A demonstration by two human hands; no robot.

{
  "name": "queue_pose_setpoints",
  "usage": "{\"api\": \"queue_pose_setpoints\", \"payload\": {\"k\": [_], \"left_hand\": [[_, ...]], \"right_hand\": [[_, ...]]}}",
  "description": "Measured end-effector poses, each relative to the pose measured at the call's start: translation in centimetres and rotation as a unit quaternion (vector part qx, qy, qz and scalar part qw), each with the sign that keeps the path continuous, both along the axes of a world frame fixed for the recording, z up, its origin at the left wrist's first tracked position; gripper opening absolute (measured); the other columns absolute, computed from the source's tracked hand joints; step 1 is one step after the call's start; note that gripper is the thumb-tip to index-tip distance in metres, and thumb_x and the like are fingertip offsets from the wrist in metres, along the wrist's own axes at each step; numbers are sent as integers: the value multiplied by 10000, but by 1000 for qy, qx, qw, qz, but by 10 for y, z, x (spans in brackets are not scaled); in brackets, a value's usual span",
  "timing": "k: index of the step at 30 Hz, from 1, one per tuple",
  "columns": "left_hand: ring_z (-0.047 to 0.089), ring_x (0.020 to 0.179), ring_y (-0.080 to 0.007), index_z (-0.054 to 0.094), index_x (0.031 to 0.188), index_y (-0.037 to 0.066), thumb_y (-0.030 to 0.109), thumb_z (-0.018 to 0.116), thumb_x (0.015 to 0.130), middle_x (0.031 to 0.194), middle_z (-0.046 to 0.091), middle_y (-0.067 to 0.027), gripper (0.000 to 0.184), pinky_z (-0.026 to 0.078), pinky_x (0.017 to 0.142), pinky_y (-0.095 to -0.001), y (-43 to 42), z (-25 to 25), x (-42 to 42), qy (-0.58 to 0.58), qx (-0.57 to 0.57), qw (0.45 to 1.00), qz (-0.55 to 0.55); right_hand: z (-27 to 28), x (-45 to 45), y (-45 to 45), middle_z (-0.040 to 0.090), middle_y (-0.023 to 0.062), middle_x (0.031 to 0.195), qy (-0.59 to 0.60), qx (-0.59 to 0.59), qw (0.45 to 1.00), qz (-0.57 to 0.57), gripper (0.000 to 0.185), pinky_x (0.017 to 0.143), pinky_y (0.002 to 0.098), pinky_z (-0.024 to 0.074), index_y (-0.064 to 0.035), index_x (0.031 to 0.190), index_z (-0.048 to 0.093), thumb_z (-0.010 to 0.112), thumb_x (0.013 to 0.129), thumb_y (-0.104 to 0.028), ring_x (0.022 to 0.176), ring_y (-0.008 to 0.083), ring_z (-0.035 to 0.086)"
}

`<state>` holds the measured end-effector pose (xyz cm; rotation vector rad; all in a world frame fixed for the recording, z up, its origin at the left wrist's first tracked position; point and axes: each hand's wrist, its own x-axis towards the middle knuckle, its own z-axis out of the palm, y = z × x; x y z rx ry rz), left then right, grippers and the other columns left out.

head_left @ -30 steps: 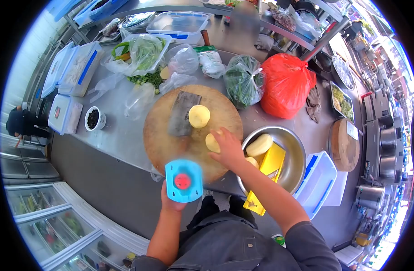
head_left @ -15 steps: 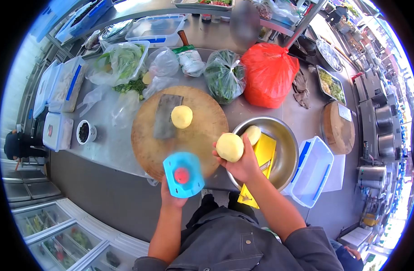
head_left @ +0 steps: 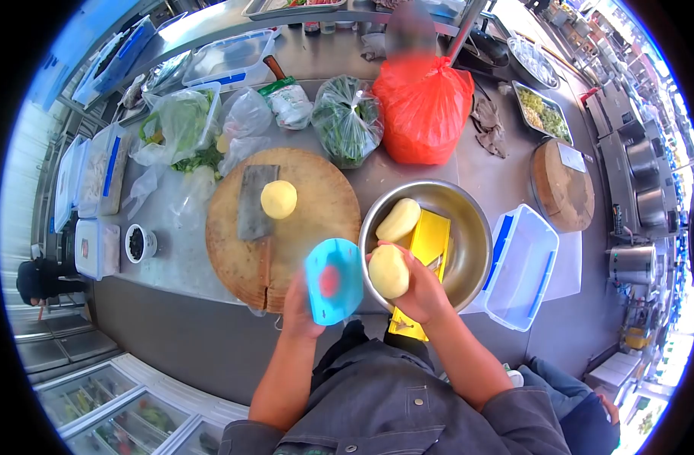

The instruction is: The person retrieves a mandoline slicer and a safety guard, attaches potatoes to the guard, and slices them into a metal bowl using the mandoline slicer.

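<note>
My left hand (head_left: 300,309) grips a blue plastic holder (head_left: 342,282) with a red centre, tilted on its side in front of the round wooden board. In my right hand (head_left: 419,292) is a peeled potato (head_left: 388,271), held over the near left rim of a steel bowl (head_left: 476,262). Inside that bowl lie another peeled potato (head_left: 398,220) and a yellow slicer (head_left: 429,236), whose near end sticks out over the rim. On the board (head_left: 316,197) a cleaver (head_left: 253,208) lies flat, with a pale yellow potato (head_left: 278,199) resting on its blade.
Behind the board stand bagged greens (head_left: 347,121) and a red plastic bag (head_left: 422,114). A clear tub (head_left: 523,265) and a second wooden board (head_left: 563,189) are at the right. A small white cup (head_left: 140,243) sits left. Another person (head_left: 574,409) is at lower right.
My right hand has lifted a potato off the board and brought it back over the bowl's rim. The blue holder has moved right and turned towards it. Another person has come into view.
</note>
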<state>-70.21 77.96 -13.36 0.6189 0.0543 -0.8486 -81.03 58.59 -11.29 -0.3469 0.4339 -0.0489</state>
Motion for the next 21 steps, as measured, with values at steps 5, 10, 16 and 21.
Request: {"api": "queue_pose_setpoints", "payload": {"k": [5, 10, 16, 21], "left_hand": [[556, 1225, -225, 454, 1432, 12, 338, 652, 951, 1357, 562, -120, 614, 456, 1035, -377, -19, 17, -3, -93, 62, 994, -8], [562, 1085, -140, 471, 1399, 8, 204, 614, 976, 1252, 575, -69, 487, 462, 963, -312, -41, 26, -13, -281, 181, 943, -7], [558, 1072, -155, 453, 1408, 2, 194, 638, 945, 1235, 560, -81, 534, 478, 918, -314, -52, 25, -30, -339, 230, 912, 2], [567, 1081, -150, 395, 1448, -6, 277, 609, 989, 1250, 561, -96, 580, 463, 945, -296, -57, 24, -47, -439, 246, 864, 5]], "right_hand": [[9, -8, 2, 623, 112, 1175, 23, -58, 997, -52, 411, 945, 358, 509, -41, 1338, 508, 563, 1019, -293, 1077, 215, 618], [20, -3, 18, 610, 72, 1119, 103, -175, 974, -99, 340, 899, 315, 503, -45, 1274, 537, 593, 1007, -248, 1020, 153, 599], [18, -6, 24, 606, 70, 1123, 91, -185, 967, -152, 337, 901, 303, 498, -43, 1273, 533, 603, 1001, -230, 1013, 139, 587], [22, -14, 35, 604, 70, 1139, 102, -217, 956, -169, 359, 908, 293, 491, -38, 1291, 505, 583, 1014, -250, 1022, 137, 579]]}}
